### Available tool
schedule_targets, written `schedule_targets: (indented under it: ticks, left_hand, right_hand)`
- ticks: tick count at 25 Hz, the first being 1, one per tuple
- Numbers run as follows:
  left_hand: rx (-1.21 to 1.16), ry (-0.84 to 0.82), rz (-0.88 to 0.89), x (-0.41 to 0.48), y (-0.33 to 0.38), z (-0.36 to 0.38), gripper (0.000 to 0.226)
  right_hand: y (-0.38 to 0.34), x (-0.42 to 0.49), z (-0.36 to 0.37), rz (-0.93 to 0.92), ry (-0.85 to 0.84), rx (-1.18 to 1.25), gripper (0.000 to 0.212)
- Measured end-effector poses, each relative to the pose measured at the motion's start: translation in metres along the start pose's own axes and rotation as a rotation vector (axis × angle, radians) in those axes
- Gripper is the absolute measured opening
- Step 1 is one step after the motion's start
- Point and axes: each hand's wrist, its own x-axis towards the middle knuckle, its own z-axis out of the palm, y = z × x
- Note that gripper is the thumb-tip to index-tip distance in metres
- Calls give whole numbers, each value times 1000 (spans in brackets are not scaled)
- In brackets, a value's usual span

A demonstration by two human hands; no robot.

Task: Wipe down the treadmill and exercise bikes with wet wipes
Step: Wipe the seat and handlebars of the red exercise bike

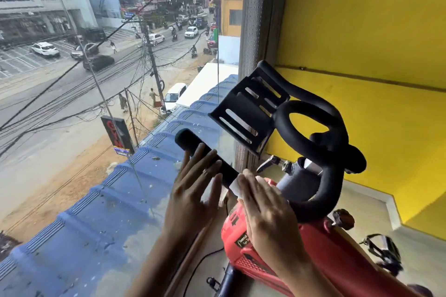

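An exercise bike with a red body [301, 255] and black foam handlebars [321, 132] stands close to a large window. The left grip [193, 143] of the handlebar points toward the glass. My left hand [193, 190] lies under and against this grip, fingers straight and apart. Just right of it, my right hand [263, 205] presses a white wet wipe [235, 187] onto the same bar; only the wipe's edge shows beneath my fingers. A black slotted tablet holder [251, 113] sits above the bar.
The window glass [108, 128] is directly left of and ahead of the handlebar, with a street far below. A yellow wall [362, 19] and ledge close off the right. A black pedal [383, 253] hangs at lower right, and a thin cable [200, 263] runs along the floor.
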Motion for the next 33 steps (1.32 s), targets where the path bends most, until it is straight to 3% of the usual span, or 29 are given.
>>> schedule_targets:
  ticks: [3, 9, 12, 15, 18, 20, 22, 25, 26, 29, 30, 33]
  left_hand:
    - [42, -12, 1, -19, 24, 21, 25]
    - [148, 60, -102, -40, 99, 77, 23]
    - [225, 43, -96, -43, 125, 100, 23]
    - [313, 64, -165, -48, 143, 113, 26]
    - [364, 76, -198, -50, 146, 116, 32]
    - [376, 78, -220, -51, 146, 119, 38]
    - [385, 98, -243, -53, 148, 123, 40]
    - [378, 144, -247, -54, 149, 127, 31]
    - [374, 152, -246, -54, 148, 128, 29]
    - [382, 148, -257, -55, 147, 129, 34]
    - [384, 148, -252, -56, 147, 128, 35]
    - [390, 142, -252, -57, 147, 128, 36]
  right_hand:
    - [29, -28, -8, -60, 102, -20, 37]
    - [152, -55, -9, -297, 164, 297, 34]
    - [201, -43, 2, -152, 121, 446, 38]
    - [177, -47, 4, 13, 83, 740, 41]
    - [159, -55, 0, -322, 89, 745, 37]
    - [190, -36, 8, -404, 96, 680, 37]
    - [215, -19, 15, -232, 83, 726, 41]
    - [184, -31, 8, -20, 86, 847, 41]
    - [169, -40, 3, -68, 77, 849, 38]
    - [179, -42, 3, -448, 86, 734, 36]
    - [195, -34, 9, -449, 89, 697, 37]
    - [226, -17, 20, -100, 65, 788, 44]
